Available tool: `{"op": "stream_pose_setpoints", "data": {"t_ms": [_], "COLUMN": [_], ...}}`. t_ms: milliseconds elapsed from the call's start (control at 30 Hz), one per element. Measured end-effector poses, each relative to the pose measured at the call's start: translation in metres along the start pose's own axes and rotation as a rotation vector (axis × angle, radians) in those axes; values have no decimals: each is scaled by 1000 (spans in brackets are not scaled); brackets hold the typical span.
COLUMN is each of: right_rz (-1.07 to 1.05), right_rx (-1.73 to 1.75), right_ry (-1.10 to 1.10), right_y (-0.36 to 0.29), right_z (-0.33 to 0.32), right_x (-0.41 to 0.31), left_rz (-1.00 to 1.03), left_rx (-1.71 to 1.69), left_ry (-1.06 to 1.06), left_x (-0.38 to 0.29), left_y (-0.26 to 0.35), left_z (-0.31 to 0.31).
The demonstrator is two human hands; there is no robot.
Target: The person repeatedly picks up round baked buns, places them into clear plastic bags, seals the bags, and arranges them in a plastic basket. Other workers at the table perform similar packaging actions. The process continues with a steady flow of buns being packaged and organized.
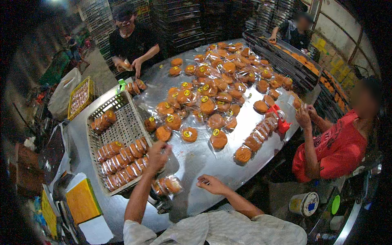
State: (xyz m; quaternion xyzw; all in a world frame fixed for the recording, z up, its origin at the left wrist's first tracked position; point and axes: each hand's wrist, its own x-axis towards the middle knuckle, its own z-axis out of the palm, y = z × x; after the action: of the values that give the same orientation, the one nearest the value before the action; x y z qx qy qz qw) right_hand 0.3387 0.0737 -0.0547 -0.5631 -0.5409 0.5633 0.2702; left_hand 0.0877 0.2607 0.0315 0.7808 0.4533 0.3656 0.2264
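My left hand (158,156) is raised at the right rim of a pale perforated plastic crate (121,105), just below a round brown bun (163,133) on the table. Its fingers are blurred, and whether they grip anything is unclear. My right hand (211,184) hovers over the metal table near its front edge, fingers loosely apart and holding nothing. Between my forearms lies a short row of wrapped buns (167,185), beside the crate's near corner. Inside the crate, rows of wrapped buns (124,162) stand on edge at the near end, with a shorter row (104,122) farther back.
A large heap of wrapped buns (214,88) with yellow stickers covers the metal table (196,159). At right, a row of buns (257,136) leads to a red tape dispenser (280,118); a person in red (330,147) handles a bun. Two other people work behind stacked trays (281,61) and the crate.
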Motion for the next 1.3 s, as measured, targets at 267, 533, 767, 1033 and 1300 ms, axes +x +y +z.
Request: {"op": "stream_pose_setpoints", "data": {"t_ms": [267,533,767,1033,1300], "right_rz": [74,68,-463,-264,-508], "right_rx": [-57,3,-316,108,-22], "right_ry": [111,282,712,-4,-2], "right_y": [51,63,-2,-32,-84], "right_z": [-110,-135,-80,-16,54], "right_x": [-31,-34,-10,-5,-29], "left_rz": [284,3,-614,-655,-838], "left_rx": [412,134,-671,-388,-1140], "left_ry": [-379,-396,-326,100,-68], "left_x": [8,23,-34,-154,-244], "left_y": [71,87,159,129,115], "left_z": [236,249,132,50,4]}}
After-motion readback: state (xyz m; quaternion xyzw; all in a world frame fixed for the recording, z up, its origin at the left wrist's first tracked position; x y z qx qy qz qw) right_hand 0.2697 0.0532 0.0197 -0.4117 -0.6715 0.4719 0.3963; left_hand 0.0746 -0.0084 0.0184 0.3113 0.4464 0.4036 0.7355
